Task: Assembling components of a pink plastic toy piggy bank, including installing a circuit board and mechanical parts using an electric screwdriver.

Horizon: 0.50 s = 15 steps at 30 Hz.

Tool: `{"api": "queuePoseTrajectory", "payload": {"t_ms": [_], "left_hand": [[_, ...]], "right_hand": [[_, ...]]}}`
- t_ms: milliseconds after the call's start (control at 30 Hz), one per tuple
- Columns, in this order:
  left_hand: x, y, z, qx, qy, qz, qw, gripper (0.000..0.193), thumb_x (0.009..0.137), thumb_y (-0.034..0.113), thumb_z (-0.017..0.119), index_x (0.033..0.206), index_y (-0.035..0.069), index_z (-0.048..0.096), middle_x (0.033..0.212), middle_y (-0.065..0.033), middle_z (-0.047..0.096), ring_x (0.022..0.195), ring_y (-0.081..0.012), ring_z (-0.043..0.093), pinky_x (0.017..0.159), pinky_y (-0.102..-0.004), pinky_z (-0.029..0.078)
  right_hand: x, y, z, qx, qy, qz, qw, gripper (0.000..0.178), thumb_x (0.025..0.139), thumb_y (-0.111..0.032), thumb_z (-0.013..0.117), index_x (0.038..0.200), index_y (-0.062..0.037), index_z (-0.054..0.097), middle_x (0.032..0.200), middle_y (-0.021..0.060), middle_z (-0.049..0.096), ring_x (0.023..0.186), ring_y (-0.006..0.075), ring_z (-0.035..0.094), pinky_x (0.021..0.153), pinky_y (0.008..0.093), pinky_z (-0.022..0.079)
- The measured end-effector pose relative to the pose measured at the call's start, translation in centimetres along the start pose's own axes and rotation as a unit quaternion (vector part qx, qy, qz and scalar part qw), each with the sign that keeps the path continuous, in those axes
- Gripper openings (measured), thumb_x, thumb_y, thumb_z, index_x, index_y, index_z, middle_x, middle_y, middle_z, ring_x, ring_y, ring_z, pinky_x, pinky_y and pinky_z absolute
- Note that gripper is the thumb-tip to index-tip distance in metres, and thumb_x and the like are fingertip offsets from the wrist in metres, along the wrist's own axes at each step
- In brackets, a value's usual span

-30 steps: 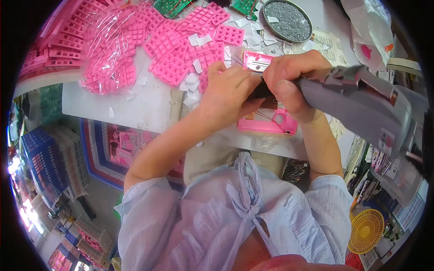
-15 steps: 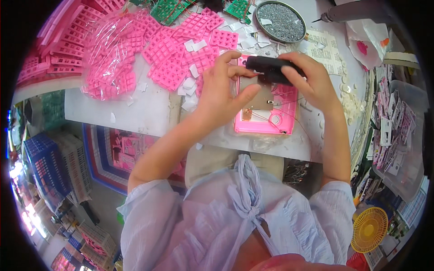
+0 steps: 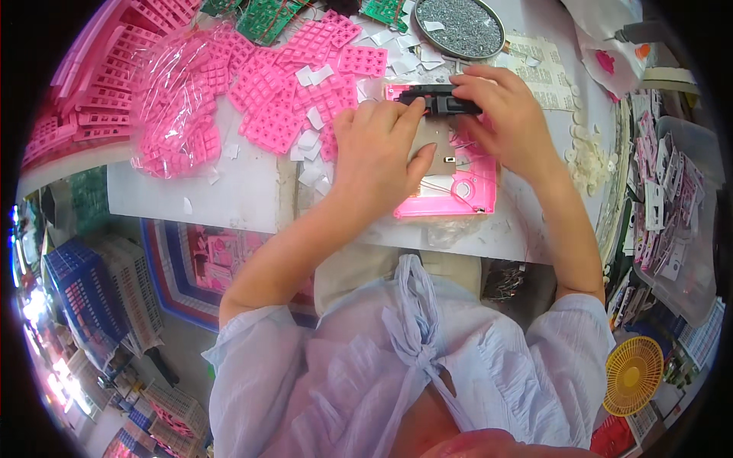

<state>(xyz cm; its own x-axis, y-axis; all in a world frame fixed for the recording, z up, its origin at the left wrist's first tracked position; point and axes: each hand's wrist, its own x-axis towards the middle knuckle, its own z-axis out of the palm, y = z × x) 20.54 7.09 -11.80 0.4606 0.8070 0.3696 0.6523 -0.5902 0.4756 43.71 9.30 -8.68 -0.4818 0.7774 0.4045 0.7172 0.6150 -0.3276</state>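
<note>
A black plastic box-shaped part (image 3: 438, 104) lies tilted across the far end of a pink plastic casing (image 3: 482, 200). My right hand (image 3: 510, 122) grips its right end, fingers over the top and the thumb side partly hidden. My left hand (image 3: 382, 149) rests over the casing's left side. Its index fingertip touches the part's left end, while the thumb stands apart over a grey-brown plate (image 3: 437, 145) in the casing. Thin wires (image 3: 437, 188) run across the casing below that plate. The other left fingertips are partly hidden.
Pink grid-like plastic frames (image 3: 267, 99) and a clear bag of them (image 3: 172, 114) cover the left of the table. Green circuit boards (image 3: 267, 19) and a round tray of screws (image 3: 460, 29) lie at the back. An electric screwdriver (image 3: 649, 32) is at far right.
The black part has turned, now showing a ridged side, and sits lower over the casing's far end. My left index finger has moved onto its left end. The whole view has shifted slightly.
</note>
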Motion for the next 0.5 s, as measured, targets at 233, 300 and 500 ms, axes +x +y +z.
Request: {"api": "queuePoseTrajectory", "payload": {"t_ms": [233,300,500], "left_hand": [[1.6,0.1,-1.3,0.037,-0.017,0.033,0.999,0.042,0.078,0.027,0.076,0.114,0.005,0.072,0.104,-0.0090,0.066,0.099,-0.0277,0.060,0.087,-0.0443,0.040],[4.0,-1.4,-2.4,0.015,-0.065,0.063,0.996,0.035,0.078,0.027,0.075,0.104,0.004,0.074,0.098,-0.0112,0.068,0.094,-0.0289,0.065,0.081,-0.0433,0.046],[17.2,-3.1,1.6,0.035,-0.115,0.058,0.991,0.026,0.088,0.030,0.061,0.095,0.012,0.078,0.103,-0.0136,0.073,0.097,-0.0315,0.070,0.086,-0.0508,0.048]], "right_hand": [[0.3,0.5,-0.2,0.102,-0.101,0.142,0.979,0.038,0.076,-0.007,0.079,0.110,-0.0025,0.065,0.106,0.0120,0.071,0.094,0.0303,0.067,0.084,0.0398,0.054],[0.7,1.3,-0.5,0.168,-0.140,0.175,0.960,0.036,0.078,-0.008,0.078,0.112,-0.0032,0.065,0.106,0.0120,0.071,0.091,0.0287,0.068,0.080,0.0381,0.055],[-1.5,2.4,2.0,0.327,-0.056,0.175,0.927,0.034,0.082,-0.008,0.077,0.113,-0.0032,0.065,0.118,0.0091,0.072,0.097,0.0223,0.068,0.082,0.0329,0.054]]}}
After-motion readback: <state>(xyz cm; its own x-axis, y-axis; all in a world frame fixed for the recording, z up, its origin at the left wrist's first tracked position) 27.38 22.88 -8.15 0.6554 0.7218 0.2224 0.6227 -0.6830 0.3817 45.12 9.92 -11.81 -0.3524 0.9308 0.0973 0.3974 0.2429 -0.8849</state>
